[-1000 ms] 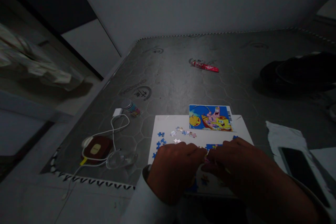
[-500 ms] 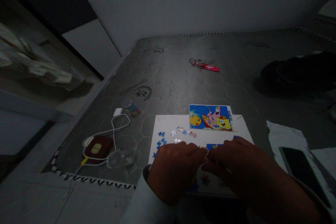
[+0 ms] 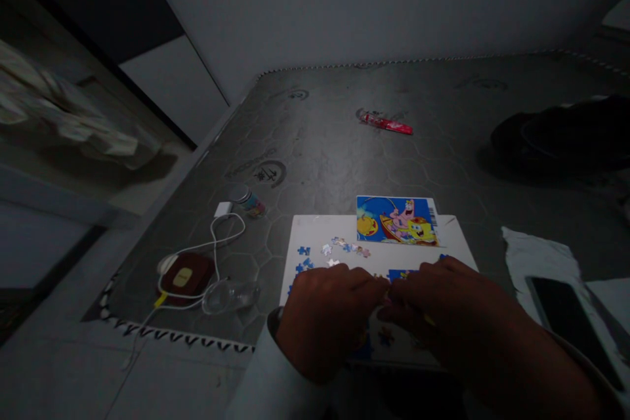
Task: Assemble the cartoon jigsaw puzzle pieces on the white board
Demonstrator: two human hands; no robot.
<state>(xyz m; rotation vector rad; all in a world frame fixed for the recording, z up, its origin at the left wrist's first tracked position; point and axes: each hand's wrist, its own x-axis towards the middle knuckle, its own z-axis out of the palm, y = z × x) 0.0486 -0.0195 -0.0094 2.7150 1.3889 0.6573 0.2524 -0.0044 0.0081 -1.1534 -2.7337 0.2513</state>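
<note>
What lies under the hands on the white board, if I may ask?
Blue jigsaw pieces show beside the left hand and right hand on the white board; whatever lies directly beneath them is hidden.

Grey mattress (image 3: 325, 144), hexagon-patterned, beaded edge. Seen from centre: white puzzle board (image 3: 315, 230) at 6 o'clock; red wrapper (image 3: 385, 123) at 12; black bundle (image 3: 561, 138) at 3; white paper (image 3: 536, 262) at 4; maroon pouch (image 3: 184, 277), white charger (image 3: 223, 210), white cable (image 3: 212, 230), clear plastic piece (image 3: 230, 297), small can (image 3: 251, 203) around 8.
</note>
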